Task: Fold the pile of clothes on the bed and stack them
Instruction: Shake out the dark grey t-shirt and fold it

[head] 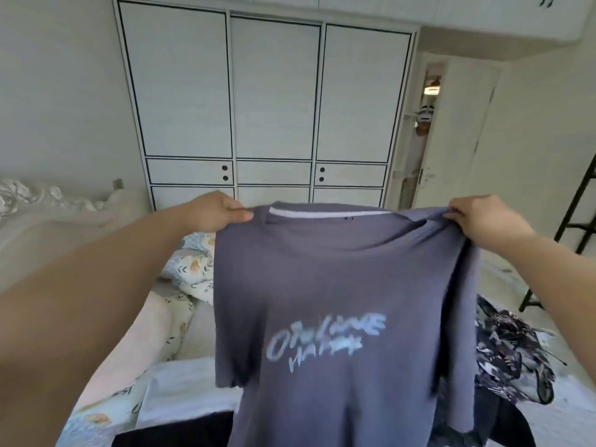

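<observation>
The left hand pinches the left shoulder of a grey T-shirt between thumb and curled fingers; the right hand grips the right shoulder likewise. The shirt hangs in the air above the bed, hiding the clothes behind it. Its pale printed lettering is too blurred to read. A dark patterned garment lies at right.

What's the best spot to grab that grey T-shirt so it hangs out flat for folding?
At the two shoulders, one on each side of the collar, reached from the outer sides. That is how it is held here: the left hand and right hand each pinch a shoulder of the grey T-shirt. Held there, the neckline stays level on top and the body drops fairly straight, printed side toward the camera.
</observation>
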